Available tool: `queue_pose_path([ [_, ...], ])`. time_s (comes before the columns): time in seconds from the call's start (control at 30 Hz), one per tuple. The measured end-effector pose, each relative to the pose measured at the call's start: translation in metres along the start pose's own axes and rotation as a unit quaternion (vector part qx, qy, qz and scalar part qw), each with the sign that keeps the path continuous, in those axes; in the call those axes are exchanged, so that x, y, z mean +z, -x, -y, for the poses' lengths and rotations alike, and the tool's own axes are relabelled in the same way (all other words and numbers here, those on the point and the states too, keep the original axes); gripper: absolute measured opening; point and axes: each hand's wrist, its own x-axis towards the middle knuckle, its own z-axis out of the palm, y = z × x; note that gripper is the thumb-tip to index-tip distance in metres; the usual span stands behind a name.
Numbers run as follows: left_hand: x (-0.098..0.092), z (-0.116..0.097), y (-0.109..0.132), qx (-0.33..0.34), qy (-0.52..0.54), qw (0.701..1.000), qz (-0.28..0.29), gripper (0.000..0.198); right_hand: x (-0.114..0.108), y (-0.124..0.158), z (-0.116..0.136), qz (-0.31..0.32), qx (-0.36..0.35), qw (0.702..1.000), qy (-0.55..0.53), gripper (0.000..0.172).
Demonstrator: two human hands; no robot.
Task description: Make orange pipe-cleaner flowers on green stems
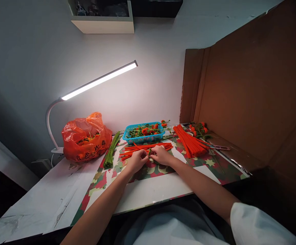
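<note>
My left hand (137, 159) and my right hand (161, 154) meet over the patterned mat (214, 165), fingers curled and pinched together around a small green and red piece (150, 157) between them. What exactly it is stays too small to make out. Loose orange stems (148, 147) lie just beyond my knuckles. Behind them stands a blue basket (143, 132) with orange and green flower pieces.
A bundle of green stems (112, 149) lies left of the mat. An orange plastic bag (86, 137) sits by the lit desk lamp (96, 81). A thick pile of orange stems (190, 140), small flowers (198, 129) and a cardboard screen (250, 98) are at right.
</note>
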Motion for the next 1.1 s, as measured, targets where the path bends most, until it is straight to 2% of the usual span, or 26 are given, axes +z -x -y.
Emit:
queue_pose_path([
  [0.17, -0.004, 0.01, -0.005, -0.026, 0.068, 0.996, 0.05, 0.016, 0.0, 0.001, -0.003, -0.014, -0.076, 0.997, 0.006, 0.009],
  [0.33, -0.012, 0.009, -0.008, -0.102, 0.182, 0.973, 0.098, 0.025, -0.007, 0.001, 0.0, -0.017, -0.124, 0.992, 0.01, 0.009],
  [0.4, -0.017, 0.006, -0.007, -0.139, 0.249, 0.949, 0.134, 0.027, -0.01, 0.002, 0.004, -0.023, -0.136, 0.99, -0.006, 0.012],
  [0.5, -0.025, 0.004, -0.004, -0.207, 0.354, 0.89, 0.197, 0.028, -0.012, 0.003, 0.01, -0.028, -0.146, 0.988, -0.05, 0.011],
  [0.57, -0.028, 0.004, -0.003, -0.241, 0.399, 0.858, 0.217, 0.027, -0.011, 0.003, 0.012, -0.024, -0.146, 0.986, -0.076, 0.01],
  [0.63, -0.028, 0.006, -0.004, -0.254, 0.407, 0.851, 0.216, 0.026, -0.01, 0.003, 0.013, -0.023, -0.134, 0.987, -0.085, 0.011],
  [0.7, -0.025, 0.006, -0.005, -0.251, 0.383, 0.867, 0.195, 0.027, -0.01, 0.002, 0.012, -0.029, -0.113, 0.99, -0.075, 0.012],
  [0.77, -0.022, 0.006, -0.007, -0.23, 0.349, 0.898, 0.137, 0.031, -0.01, 0.002, 0.01, -0.038, -0.088, 0.994, -0.055, 0.012],
  [0.83, -0.019, 0.004, -0.008, -0.176, 0.3, 0.936, 0.059, 0.035, -0.01, 0.001, 0.008, -0.042, -0.072, 0.996, -0.043, 0.012],
  [0.9, -0.016, 0.002, -0.007, -0.098, 0.224, 0.969, 0.01, 0.035, -0.009, 0.001, 0.007, -0.043, -0.063, 0.996, -0.039, 0.011],
  [1.0, -0.014, 0.0, -0.003, -0.011, 0.105, 0.994, 0.003, 0.026, -0.006, 0.0, 0.005, -0.043, -0.05, 0.997, -0.034, 0.011],
  [1.1, -0.012, -0.001, -0.001, 0.014, 0.038, 0.999, -0.003, 0.018, -0.002, 0.0, 0.005, -0.038, -0.036, 0.998, -0.026, 0.01],
])
